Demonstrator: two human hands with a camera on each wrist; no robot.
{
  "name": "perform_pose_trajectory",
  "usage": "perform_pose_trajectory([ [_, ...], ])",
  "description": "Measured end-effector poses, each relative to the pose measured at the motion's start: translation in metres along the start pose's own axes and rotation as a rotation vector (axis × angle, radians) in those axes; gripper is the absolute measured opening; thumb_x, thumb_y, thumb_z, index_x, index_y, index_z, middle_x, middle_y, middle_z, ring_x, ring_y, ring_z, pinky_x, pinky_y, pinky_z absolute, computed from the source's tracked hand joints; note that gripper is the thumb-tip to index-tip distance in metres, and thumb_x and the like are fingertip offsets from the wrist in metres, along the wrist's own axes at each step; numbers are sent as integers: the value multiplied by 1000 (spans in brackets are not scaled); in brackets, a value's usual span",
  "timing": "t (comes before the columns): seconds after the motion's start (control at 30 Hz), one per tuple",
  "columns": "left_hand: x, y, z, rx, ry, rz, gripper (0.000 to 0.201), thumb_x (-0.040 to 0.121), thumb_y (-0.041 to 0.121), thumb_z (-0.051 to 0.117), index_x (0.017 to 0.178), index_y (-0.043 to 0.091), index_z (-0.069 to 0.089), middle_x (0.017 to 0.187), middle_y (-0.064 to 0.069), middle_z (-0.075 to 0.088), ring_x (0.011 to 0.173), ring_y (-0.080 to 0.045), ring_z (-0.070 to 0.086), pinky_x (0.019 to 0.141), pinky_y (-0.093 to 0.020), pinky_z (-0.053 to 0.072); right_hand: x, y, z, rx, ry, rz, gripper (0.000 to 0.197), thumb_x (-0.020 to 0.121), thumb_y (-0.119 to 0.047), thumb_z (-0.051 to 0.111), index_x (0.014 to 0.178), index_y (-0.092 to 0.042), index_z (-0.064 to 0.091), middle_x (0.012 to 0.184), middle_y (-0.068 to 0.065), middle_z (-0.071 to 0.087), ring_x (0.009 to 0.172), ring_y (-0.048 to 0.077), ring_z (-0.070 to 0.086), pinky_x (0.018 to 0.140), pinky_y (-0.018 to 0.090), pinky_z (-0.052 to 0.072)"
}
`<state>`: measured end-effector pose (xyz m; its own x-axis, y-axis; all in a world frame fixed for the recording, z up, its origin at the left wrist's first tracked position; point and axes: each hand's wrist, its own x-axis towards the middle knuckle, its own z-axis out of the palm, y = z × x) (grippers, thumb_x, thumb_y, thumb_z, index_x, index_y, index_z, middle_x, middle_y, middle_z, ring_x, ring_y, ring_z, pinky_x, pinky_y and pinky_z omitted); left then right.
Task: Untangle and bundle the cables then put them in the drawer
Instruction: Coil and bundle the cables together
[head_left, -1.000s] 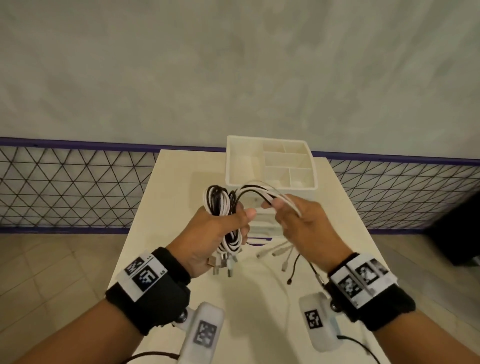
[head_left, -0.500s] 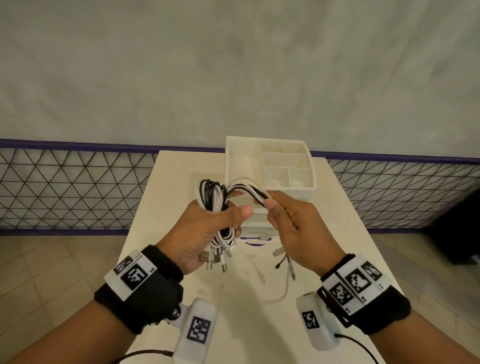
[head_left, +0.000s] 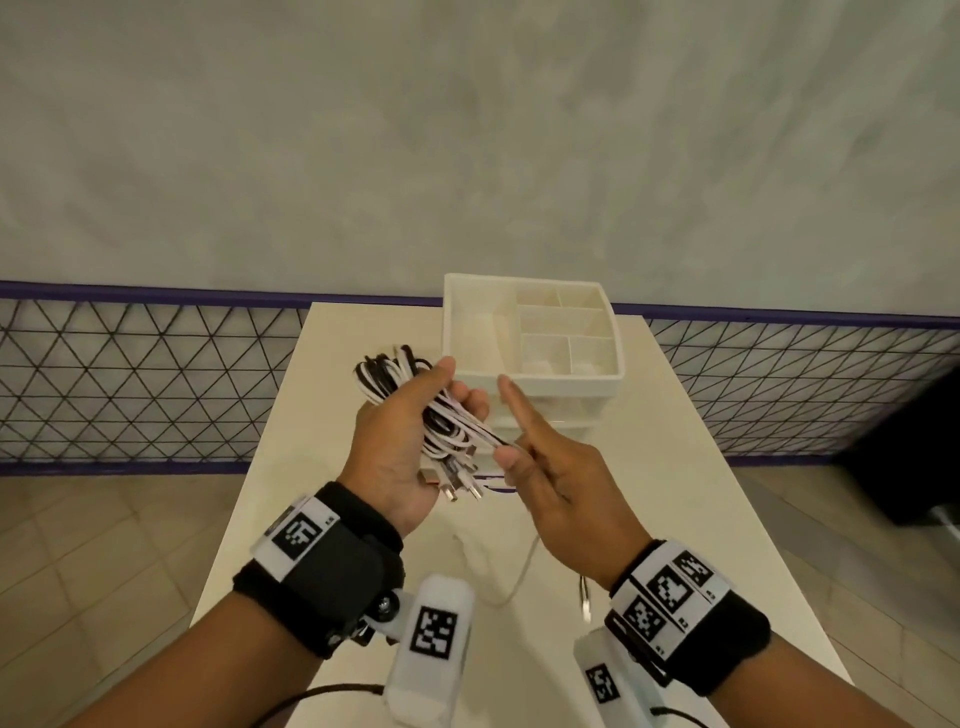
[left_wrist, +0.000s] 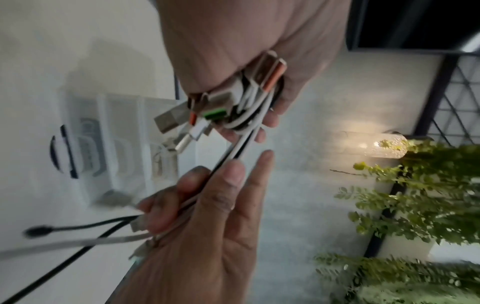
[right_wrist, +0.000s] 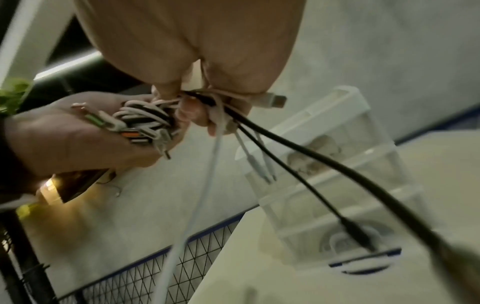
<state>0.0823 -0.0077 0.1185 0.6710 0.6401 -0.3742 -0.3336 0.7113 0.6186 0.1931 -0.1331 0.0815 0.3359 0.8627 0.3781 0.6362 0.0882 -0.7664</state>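
A coil of black and white cables (head_left: 415, 405) lies in my left hand (head_left: 395, 457), which grips it palm up above the table, thumb over the top. Several USB plugs (left_wrist: 223, 102) stick out of the coil's lower end. My right hand (head_left: 550, 483) pinches the loose strands (head_left: 493, 441) just right of the coil, index finger pointing out straight. In the right wrist view the free ends (right_wrist: 285, 148) hang down from that pinch. The white drawer unit (head_left: 530, 384) stands just behind both hands, with an open divided tray on top.
The cream table (head_left: 701, 493) is narrow, with floor on both sides. A wire mesh fence (head_left: 130, 384) runs behind it. A white cable tail (head_left: 519, 571) trails on the table below my right hand. A lamp (left_wrist: 376, 146) and green plants (left_wrist: 415, 205) show in the left wrist view.
My right hand has carried the loose strands from above the coil down to its lower right. My left hand has turned more palm up, tilting the coil.
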Motion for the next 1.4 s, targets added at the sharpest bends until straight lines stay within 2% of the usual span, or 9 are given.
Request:
perform_pose_trajectory([
  [0.17,-1,6,-7,77,-171,-140,30,85,20,69,61,11,54,60,-6,56,63,-21,64,76,-33,58,2,-2,0,173,-100,124,22,97,-34,55,106,-35,75,57,-16,44,53,3,38,55,14,33],
  [0.3,-4,9,-6,276,-281,-69,18,80,14,72,67,5,62,68,-12,64,79,-26,73,74,-32,60,2,-6,2,236,-137,124,35,93,-33,57,62,-46,63,54,-15,38,54,4,33,55,14,31],
  [0.47,-3,17,-8,333,-257,-30,30,82,13,71,59,10,54,55,-6,45,53,-23,49,56,-29,51,-4,2,-5,238,-310,292,37,93,-38,62,81,-3,66,61,-2,49,54,11,44,56,25,41],
  [0.6,-9,26,-13,680,-330,-42,32,88,12,70,62,8,53,55,-11,48,55,-25,50,60,-32,49,0,2,-24,91,-499,348,28,91,-31,71,64,-30,63,56,-15,52,54,2,42,58,16,37],
  [0.77,-10,28,-11,1034,-356,-72,30,87,14,72,60,8,61,57,-12,56,55,-25,53,62,-30,47,8,2,-35,-82,-585,315,14,84,-31,78,88,-17,78,76,9,70,63,11,54,63,26,44],
  [0.93,-9,13,-12,1265,-532,-141,12,85,13,75,94,5,71,88,-6,73,83,-15,67,78,-26,54,20,-6,-26,-250,-589,93,6,82,-24,78,87,-21,80,86,-5,78,80,12,69,76,32,56],
  [1.07,-12,4,-22,1046,-564,-227,15,86,6,74,101,7,72,93,-21,74,89,-31,72,89,-52,54,22,-6,-26,-210,-512,93,7,79,-16,78,83,-20,82,78,-1,79,71,9,70,68,30,57],
  [1.3,-9,12,-24,1142,-436,-170,9,81,7,77,84,3,70,62,-10,62,55,-20,57,55,-27,49,24,-1,-43,51,-251,356,40,69,-26,90,108,-26,78,75,-11,74,58,-5,62,57,7,43],
  [1.4,-6,14,-27,988,-309,-101,23,84,3,72,64,11,67,58,-11,56,49,-20,52,49,-24,44,22,3,-61,182,-148,414,10,86,-22,76,90,-14,78,69,9,68,47,2,45,52,11,37],
])
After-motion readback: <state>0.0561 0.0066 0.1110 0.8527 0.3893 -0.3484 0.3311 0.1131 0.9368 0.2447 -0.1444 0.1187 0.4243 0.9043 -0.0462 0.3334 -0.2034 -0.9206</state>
